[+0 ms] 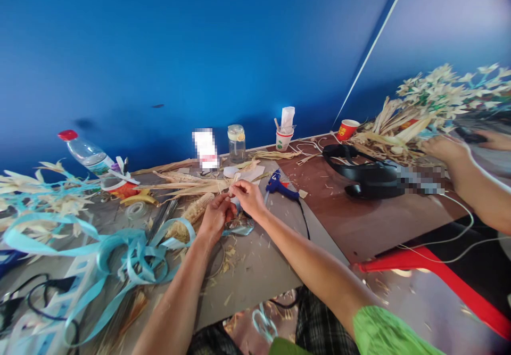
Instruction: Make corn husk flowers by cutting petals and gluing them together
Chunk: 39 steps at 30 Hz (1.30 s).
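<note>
My left hand and my right hand meet over the grey table, fingertips almost touching. Both are closed in a pinch on something small and pale that I cannot make out. Dry corn husk strips lie just behind and left of the fingers. A corn cob rests beside my left hand. To the right of my right hand lies a blue glue gun with its black cord trailing forward. Light blue ribbon is heaped in loops left of my left forearm.
A tilted water bottle, a lit phone, a clear jar and a paper cup stand along the wall. Husk flowers fill the far right, where another person's hand works near a black headset.
</note>
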Tool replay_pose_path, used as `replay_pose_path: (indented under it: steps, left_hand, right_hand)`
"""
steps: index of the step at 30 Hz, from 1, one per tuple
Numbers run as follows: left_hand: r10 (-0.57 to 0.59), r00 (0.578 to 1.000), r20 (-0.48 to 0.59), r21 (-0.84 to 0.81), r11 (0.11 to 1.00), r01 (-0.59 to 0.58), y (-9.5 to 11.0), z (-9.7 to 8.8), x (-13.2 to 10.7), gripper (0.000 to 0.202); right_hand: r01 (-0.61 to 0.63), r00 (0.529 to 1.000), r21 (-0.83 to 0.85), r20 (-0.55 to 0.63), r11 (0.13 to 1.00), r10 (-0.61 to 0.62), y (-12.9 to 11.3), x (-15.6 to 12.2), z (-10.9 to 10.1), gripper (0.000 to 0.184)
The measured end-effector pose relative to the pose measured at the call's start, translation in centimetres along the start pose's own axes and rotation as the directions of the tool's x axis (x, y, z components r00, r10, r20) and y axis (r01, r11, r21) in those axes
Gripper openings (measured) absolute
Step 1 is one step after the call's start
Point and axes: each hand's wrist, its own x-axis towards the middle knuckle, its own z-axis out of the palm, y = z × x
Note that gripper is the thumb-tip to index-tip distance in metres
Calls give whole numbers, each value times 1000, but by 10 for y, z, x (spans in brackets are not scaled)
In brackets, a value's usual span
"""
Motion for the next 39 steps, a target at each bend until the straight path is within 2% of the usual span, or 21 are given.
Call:
replay_pose_path:
  steps: [6, 15, 22, 31, 36, 39]
  left_hand:
    - [19, 999, -30, -18, 1000, -20, 1, 0, 0, 37]
    - [25, 999, -39, -50, 998, -27, -1, -1, 0, 32]
    - [11, 1000, -11, -48, 999, -11, 1, 1, -1, 31]
    - [22, 999, -30, -58, 998, -24, 1, 2, -2, 29]
    - [31, 999, -27, -32, 999, -32, 0, 1, -2, 29]
    - [30, 999, -30, -20, 999, -30, -1, 1, -1, 29]
  right_hand:
    - [51, 991, 104, -130, 993, -37, 6, 0, 7, 14]
    - [-73, 986, 268, -128, 961, 111, 10, -6, 20, 17]
    - [-30, 988, 199, -145, 979, 60, 13, -5, 19, 17]
    - [27, 990, 60, -143, 998, -19, 8, -6, 15, 16]
    - [-30, 995, 133, -90, 991, 42, 6, -7, 15, 15]
    - [-46, 993, 147, -97, 988, 60, 6, -6, 16, 14]
